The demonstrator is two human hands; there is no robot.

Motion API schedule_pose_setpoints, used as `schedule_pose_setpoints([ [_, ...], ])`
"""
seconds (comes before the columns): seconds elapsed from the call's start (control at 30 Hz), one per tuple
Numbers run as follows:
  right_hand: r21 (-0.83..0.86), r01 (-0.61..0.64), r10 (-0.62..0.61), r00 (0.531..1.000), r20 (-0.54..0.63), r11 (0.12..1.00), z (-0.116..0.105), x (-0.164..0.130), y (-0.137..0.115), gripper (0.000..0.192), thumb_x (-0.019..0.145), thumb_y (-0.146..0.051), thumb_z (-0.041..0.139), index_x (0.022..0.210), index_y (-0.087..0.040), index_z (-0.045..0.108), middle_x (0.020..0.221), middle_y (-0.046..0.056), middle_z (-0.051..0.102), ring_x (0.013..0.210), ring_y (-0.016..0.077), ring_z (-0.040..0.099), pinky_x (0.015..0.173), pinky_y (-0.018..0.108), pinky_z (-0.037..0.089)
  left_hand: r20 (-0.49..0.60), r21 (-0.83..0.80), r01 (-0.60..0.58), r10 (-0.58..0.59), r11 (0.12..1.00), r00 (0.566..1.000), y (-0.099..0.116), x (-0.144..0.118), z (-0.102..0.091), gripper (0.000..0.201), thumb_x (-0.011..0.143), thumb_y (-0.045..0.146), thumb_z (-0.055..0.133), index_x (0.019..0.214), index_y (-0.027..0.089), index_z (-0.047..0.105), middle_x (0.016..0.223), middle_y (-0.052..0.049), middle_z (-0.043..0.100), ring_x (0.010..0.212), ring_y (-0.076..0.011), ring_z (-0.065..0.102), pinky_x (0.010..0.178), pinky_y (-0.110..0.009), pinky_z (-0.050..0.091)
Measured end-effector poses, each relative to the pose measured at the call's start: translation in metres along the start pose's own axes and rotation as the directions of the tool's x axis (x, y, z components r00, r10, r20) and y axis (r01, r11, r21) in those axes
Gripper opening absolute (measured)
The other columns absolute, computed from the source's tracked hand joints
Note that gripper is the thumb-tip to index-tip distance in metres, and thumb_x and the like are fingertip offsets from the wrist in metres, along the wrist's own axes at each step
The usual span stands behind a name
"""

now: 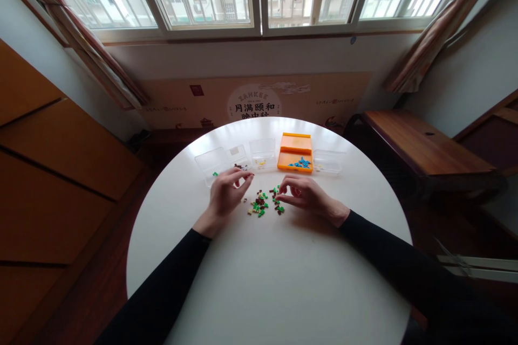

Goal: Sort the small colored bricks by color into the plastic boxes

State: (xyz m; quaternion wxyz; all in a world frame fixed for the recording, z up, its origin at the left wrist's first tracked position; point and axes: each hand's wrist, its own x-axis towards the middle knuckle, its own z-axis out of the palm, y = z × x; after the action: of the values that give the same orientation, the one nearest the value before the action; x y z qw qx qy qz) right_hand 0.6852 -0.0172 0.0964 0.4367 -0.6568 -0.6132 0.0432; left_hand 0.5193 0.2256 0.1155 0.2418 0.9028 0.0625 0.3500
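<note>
My left hand is closed in a pinch, with a tiny dark brown toy brick at its fingertips. It hovers above the table, just in front of the clear trays. To the right, my right hand has curled fingers, thumb and forefinger close together beside a small cluster of green and brown bricks. Anything between those fingertips is hidden. Between the hands lies a loose pile of green, brown and cream bricks.
On the white round table, an orange box holds blue bricks. Clear plastic trays stand either side: one with yellow pieces, one with brown pieces, another at right. A wooden bench stands beyond, at right.
</note>
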Motion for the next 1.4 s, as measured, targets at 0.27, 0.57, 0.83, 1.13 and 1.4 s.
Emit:
schedule_pose_setpoints([
  [0.27,-0.003,0.014,-0.014,1.000,-0.028,1.000,0.000,0.001,-0.005,0.026,0.111,-0.041,0.070,0.094,-0.021,0.072,0.084,0.000,0.065,0.065,0.0120,0.051,0.063,0.027,0.039,-0.132,0.474,0.116,-0.060,0.873,0.989,-0.031,0.011,-0.008,0.019,0.105,0.033,0.071,0.100,0.026,0.088,0.098,-0.006,0.083,0.088,-0.0271,0.072,0.087,-0.044,0.045],
  [0.57,-0.057,-0.044,0.038,0.994,-0.100,0.997,-0.002,-0.001,0.007,0.019,0.110,-0.032,0.067,0.095,-0.022,0.072,0.087,0.003,0.070,0.066,0.0139,0.056,0.064,0.029,0.044,-0.065,0.461,0.021,0.010,0.887,0.998,-0.026,0.007,-0.011,0.024,0.109,0.033,0.066,0.100,0.024,0.086,0.100,-0.006,0.082,0.090,-0.0250,0.072,0.089,-0.044,0.046],
  [0.83,-0.190,-0.165,0.129,0.974,-0.187,0.968,-0.010,-0.001,0.013,0.009,0.102,-0.020,0.068,0.104,-0.024,0.075,0.094,0.002,0.075,0.063,0.0139,0.056,0.065,0.030,0.045,0.225,0.026,-0.293,0.280,0.956,0.933,-0.006,-0.007,-0.004,0.014,0.103,0.028,0.071,0.106,0.026,0.085,0.104,-0.005,0.080,0.091,-0.0205,0.074,0.085,-0.036,0.055],
  [1.13,-0.397,-0.245,0.176,0.963,-0.201,0.884,-0.020,-0.004,0.006,0.017,0.086,-0.014,0.072,0.099,-0.024,0.074,0.096,0.001,0.076,0.074,0.0172,0.063,0.066,0.030,0.038,0.296,-0.045,-0.257,0.259,0.965,0.920,-0.003,-0.007,-0.006,0.015,0.099,0.023,0.070,0.105,0.026,0.084,0.101,-0.005,0.079,0.086,-0.0189,0.072,0.081,-0.032,0.056],
  [1.4,-0.450,-0.250,0.198,0.967,-0.159,0.858,-0.023,-0.006,0.005,0.011,0.087,-0.029,0.083,0.089,-0.024,0.073,0.094,0.002,0.075,0.072,0.0177,0.060,0.065,0.030,0.033,0.308,-0.034,-0.271,0.268,0.962,0.913,-0.003,-0.008,-0.006,0.014,0.097,0.023,0.071,0.104,0.025,0.083,0.102,-0.005,0.079,0.088,-0.0196,0.073,0.083,-0.034,0.055],
])
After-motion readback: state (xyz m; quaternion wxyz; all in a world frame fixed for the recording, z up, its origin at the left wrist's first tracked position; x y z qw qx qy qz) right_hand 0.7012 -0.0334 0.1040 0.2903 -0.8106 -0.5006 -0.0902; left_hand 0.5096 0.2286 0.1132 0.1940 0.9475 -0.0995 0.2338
